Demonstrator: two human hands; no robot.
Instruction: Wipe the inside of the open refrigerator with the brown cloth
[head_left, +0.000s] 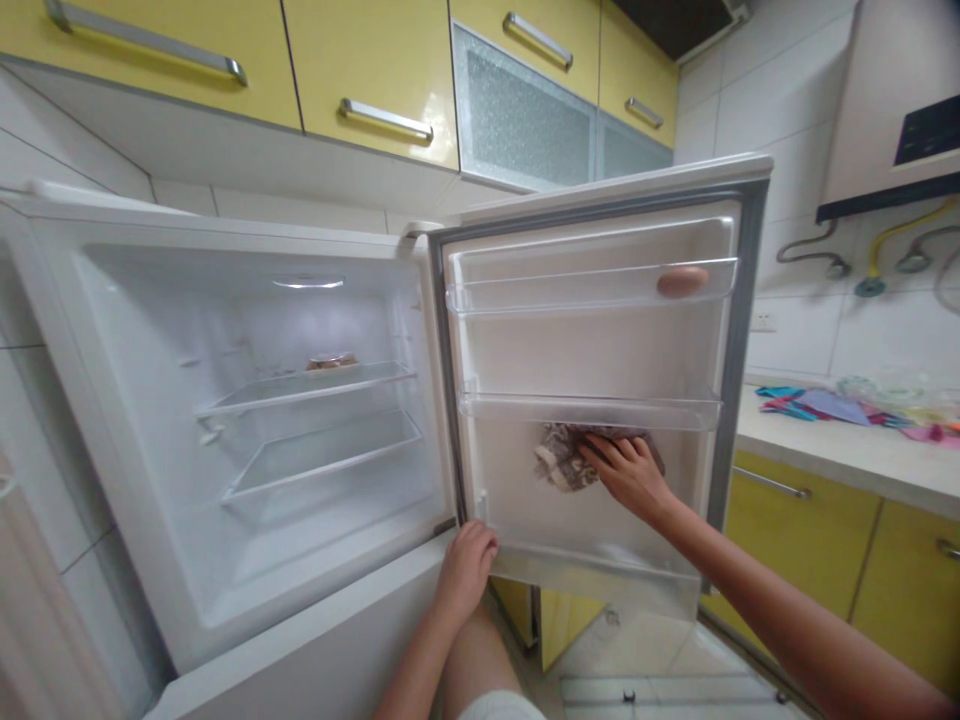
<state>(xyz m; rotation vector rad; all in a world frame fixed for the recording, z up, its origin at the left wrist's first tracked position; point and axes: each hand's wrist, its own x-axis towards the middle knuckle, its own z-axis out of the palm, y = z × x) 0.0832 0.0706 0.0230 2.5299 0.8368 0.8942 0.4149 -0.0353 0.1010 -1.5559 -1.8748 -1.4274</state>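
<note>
Far left, here's the fridge, its inside lit, two glass shelves one above the other and a small packet sitting on the upper one. Coming right, my left hand is at the near left corner of the door, fingers curled together over its lower edge; whether they truly grip, I can't tell. Now the centre of things: the cloth, patterned and bunched, up against the door's inner face just below the middle rack. Its long axis runs roughly left to right, and most of what shows pokes out to the left of my fingers, with a little more at the right. My right hand is the nearer one, right on top of it, fingers bent and slightly apart; pressing or pinching, I can't tell from here. Higher and farther right, an egg lies in the top rack, and beyond the door a coloured pile spreads over the counter.
</note>
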